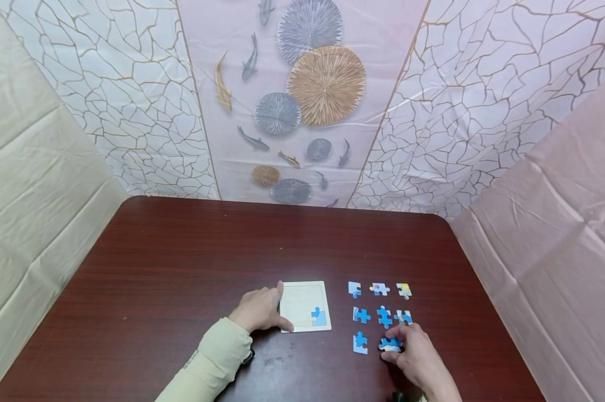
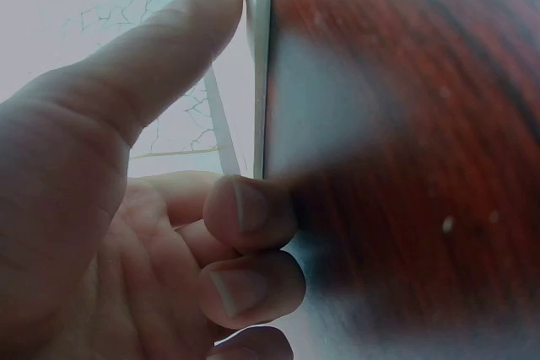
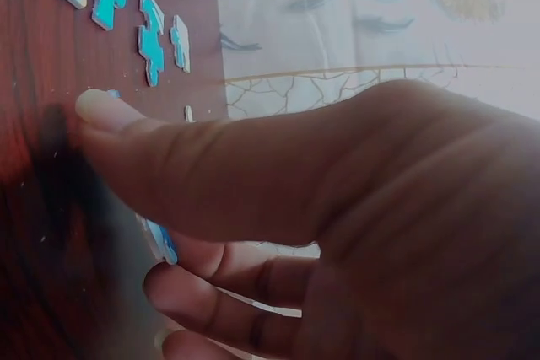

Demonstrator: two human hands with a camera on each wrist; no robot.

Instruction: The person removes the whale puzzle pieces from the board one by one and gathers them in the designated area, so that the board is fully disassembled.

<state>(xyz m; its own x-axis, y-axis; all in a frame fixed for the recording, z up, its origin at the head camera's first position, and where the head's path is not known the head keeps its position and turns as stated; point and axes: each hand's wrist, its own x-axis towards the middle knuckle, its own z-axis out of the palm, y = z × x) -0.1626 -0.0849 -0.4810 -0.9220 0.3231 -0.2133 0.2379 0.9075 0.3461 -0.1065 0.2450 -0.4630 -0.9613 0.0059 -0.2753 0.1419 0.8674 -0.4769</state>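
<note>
A pale square puzzle tray (image 1: 294, 296) lies on the table, with one blue puzzle piece (image 1: 319, 319) in its lower right corner. My left hand (image 1: 261, 310) holds the tray by its left side, index finger near the upper corner and thumb at the lower one. In the left wrist view the thumb presses the tray's edge (image 2: 260, 82) and the other fingers are curled. To the right, my right hand (image 1: 419, 354) pinches a blue and white puzzle piece (image 1: 390, 344) between thumb and fingers. The thumb hides much of that piece (image 3: 158, 240) in the right wrist view.
Loose puzzle pieces lie in rows right of the tray, among them a top-row piece (image 1: 380, 288), a middle one (image 1: 384, 316) and a lower-left one (image 1: 360, 343). The dark red table (image 1: 206, 245) ends at patterned cloth (image 1: 292, 139) behind and plain cloth at both sides.
</note>
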